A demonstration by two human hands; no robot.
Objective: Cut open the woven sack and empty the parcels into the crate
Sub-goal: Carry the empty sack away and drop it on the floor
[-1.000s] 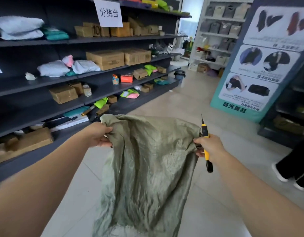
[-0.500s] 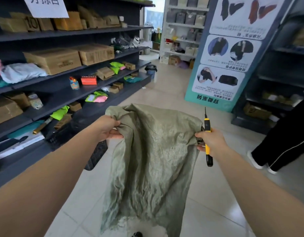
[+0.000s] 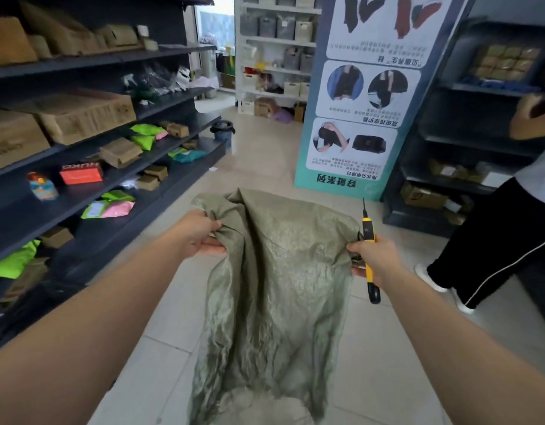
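A limp grey-green woven sack (image 3: 277, 289) hangs in front of me, held up by its top corners. My left hand (image 3: 200, 233) grips the left corner. My right hand (image 3: 372, 259) pinches the right corner and also holds a yellow and black utility knife (image 3: 369, 256), blade pointing up. The sack's lower end is open and reaches the bottom of the view. No crate or emptied parcels show in this view.
Dark shelving (image 3: 117, 167) with boxes and coloured parcels runs along the left. A tall printed banner (image 3: 357, 111) stands ahead. Another person in black trousers (image 3: 495, 246) stands close on the right, by a second dark shelf (image 3: 467, 142). Tiled floor lies below.
The view has swung to the right, so the left shelves slid out and the person on the right came in. Both hands keep the same grip on the sack and knife.
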